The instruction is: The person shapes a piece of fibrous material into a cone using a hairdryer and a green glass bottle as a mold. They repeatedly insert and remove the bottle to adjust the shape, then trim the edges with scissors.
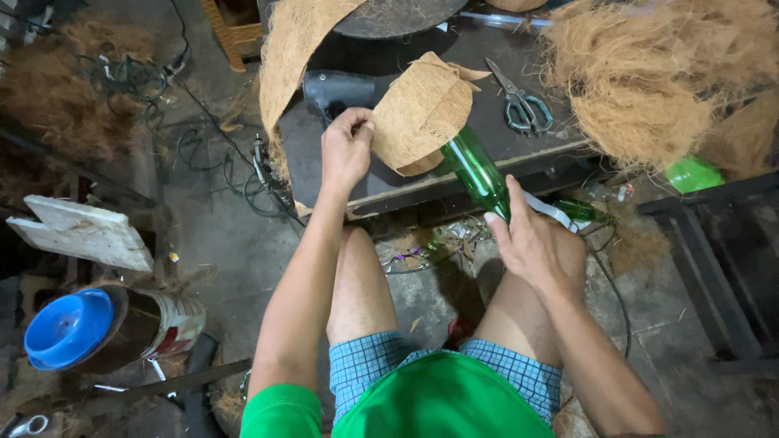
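Note:
My right hand (535,243) grips a green glass bottle (477,172) by its lower end, with the bottle angled up toward the worktable. A tan sheet of coconut fibre (422,109) is wrapped around the bottle's upper part. My left hand (345,146) pinches the left edge of that sheet, holding it against the bottle. Both hands are just over the front edge of the dark worktable (487,65).
Scissors (519,105) lie on the table right of the sheet, beside a big heap of loose fibre (657,73). A long fibre strip (292,49) hangs at the table's left. A blue-lidded can (105,324) and cables (219,154) are on the floor. A dark bench (722,259) stands at right.

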